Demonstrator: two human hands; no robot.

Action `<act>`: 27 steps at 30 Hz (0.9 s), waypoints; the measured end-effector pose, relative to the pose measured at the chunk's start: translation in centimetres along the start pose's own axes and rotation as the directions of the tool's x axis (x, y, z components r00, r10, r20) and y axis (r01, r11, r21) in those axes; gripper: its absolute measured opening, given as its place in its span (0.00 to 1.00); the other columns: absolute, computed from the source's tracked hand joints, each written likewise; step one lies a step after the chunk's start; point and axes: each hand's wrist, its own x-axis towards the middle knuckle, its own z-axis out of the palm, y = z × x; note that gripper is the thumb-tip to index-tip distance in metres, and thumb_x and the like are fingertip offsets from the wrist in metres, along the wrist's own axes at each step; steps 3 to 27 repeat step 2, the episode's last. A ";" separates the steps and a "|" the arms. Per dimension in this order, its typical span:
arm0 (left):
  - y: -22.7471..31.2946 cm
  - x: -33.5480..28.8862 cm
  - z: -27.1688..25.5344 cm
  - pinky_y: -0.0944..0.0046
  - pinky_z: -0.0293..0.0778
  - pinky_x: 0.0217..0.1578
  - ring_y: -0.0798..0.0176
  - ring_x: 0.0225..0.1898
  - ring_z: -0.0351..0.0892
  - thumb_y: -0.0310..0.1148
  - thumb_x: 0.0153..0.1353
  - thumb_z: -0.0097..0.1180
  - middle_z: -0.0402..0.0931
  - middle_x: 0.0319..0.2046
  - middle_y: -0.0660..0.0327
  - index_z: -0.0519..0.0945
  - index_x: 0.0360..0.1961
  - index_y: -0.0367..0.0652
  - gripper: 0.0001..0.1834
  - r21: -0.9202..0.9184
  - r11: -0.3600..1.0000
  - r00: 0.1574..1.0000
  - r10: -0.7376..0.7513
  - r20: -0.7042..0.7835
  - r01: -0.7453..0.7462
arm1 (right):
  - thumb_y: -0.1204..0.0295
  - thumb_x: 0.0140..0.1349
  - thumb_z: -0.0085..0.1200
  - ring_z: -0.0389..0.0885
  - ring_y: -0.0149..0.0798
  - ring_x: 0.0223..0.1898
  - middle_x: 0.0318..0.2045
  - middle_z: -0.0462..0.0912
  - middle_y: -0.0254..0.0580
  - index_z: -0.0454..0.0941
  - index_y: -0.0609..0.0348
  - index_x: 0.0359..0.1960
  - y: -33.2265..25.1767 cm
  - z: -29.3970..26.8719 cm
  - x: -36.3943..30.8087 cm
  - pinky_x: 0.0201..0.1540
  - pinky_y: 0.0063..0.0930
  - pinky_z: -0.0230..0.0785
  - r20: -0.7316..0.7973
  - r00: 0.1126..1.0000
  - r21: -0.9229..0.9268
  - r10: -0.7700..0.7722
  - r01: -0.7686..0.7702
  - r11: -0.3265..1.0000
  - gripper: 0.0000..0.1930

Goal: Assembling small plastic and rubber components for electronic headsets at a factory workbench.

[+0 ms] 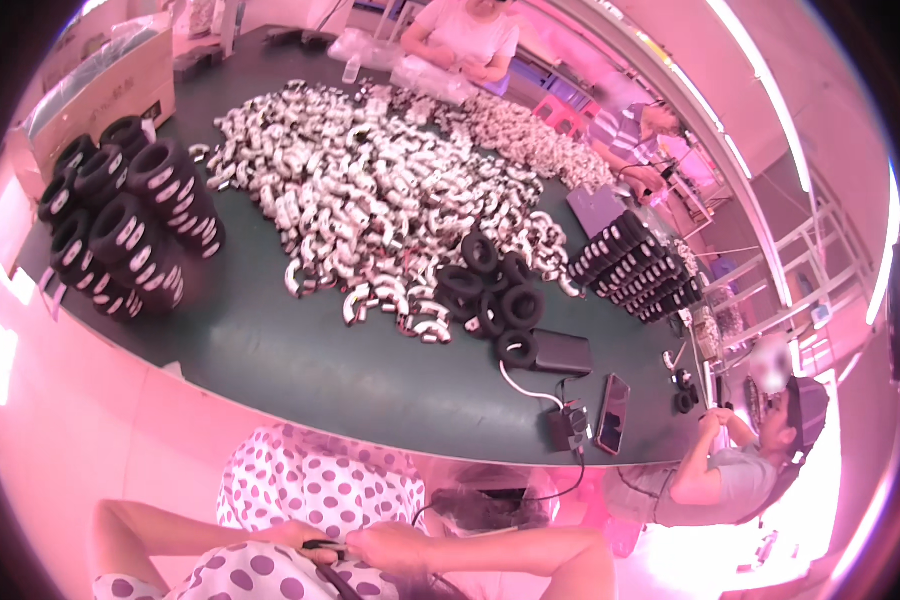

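Note:
Close to my body, below the table's near edge, both hands meet in front of the polka-dot clothing. My left hand (295, 537) is closed on a black strap or cord (336, 578) that hangs down from the fingers. Against its other side, the fingers of my right hand (385, 547) are pinched together at a small dark end piece with a light tip. What exactly this end piece is cannot be made out. A thin black cable runs from a black power adapter (567, 427) over the table edge down towards my right forearm.
A large heap of white curved pieces (370, 190) covers the green table (300, 350). Black rings (490, 285) lie beside it, with stacks of them left (130, 220) and right (635, 265). A phone (613, 412) and black box (562, 352) lie near right. Other people sit around.

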 end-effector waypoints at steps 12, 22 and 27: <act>-0.1 -0.2 0.2 0.60 0.68 0.42 0.54 0.39 0.75 0.58 0.52 0.51 0.76 0.36 0.51 0.75 0.43 0.45 0.28 0.020 1.000 0.997 -0.017 -0.070 0.019 | 0.62 0.52 0.49 0.76 0.51 0.29 0.25 0.77 0.49 0.71 0.56 0.29 -0.6 -0.4 0.2 0.32 0.42 0.66 0.033 0.999 -0.058 0.029 -0.027 0.998 0.11; -0.1 -0.2 0.2 0.60 0.68 0.42 0.54 0.39 0.75 0.58 0.52 0.51 0.76 0.36 0.51 0.75 0.43 0.45 0.28 0.020 1.000 0.997 -0.017 -0.070 0.019 | 0.62 0.52 0.49 0.76 0.51 0.29 0.25 0.77 0.49 0.71 0.56 0.29 -0.6 -0.4 0.2 0.32 0.42 0.66 0.033 0.999 -0.058 0.029 -0.027 0.998 0.11; -0.1 -0.2 0.2 0.60 0.68 0.42 0.54 0.39 0.75 0.58 0.52 0.51 0.76 0.36 0.51 0.75 0.43 0.45 0.28 0.020 1.000 0.997 -0.017 -0.070 0.019 | 0.62 0.52 0.49 0.76 0.51 0.29 0.25 0.77 0.49 0.71 0.56 0.29 -0.6 -0.4 0.2 0.32 0.42 0.66 0.033 0.999 -0.058 0.029 -0.027 0.998 0.11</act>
